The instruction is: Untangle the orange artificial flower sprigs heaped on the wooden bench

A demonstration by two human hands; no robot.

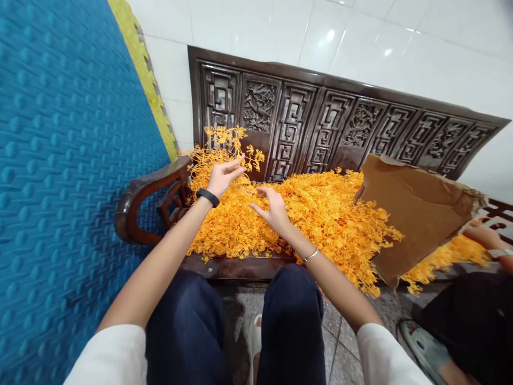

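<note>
- A blue dimpled foam mat (60, 160) with a yellow edge fills the left third of the frame, standing up against the white tiled wall.
- A dark carved wooden bench (304, 123) runs from the centre to the right edge, its fretwork back against the wall.
- A heap of orange plastic sprigs (328, 214) covers the bench seat in the middle of the frame and spills over its front edge.
- A torn brown cardboard sheet (412, 214) lies tilted on the heap, right of centre.
- The right hand (272, 208) is at the centre, flat and open with fingers spread, resting on the heap and gripping nothing.
- The left hand (223, 176), just left of centre, has its fingers closed loosely on one orange plastic sprig (224, 140) raised above the heap.
- Another person's hand (479, 234) rests at the right edge, near the cardboard.
- A black wristband (207, 197) circles the left wrist.
- A thin silver bangle (311, 255) circles the right wrist.
</note>
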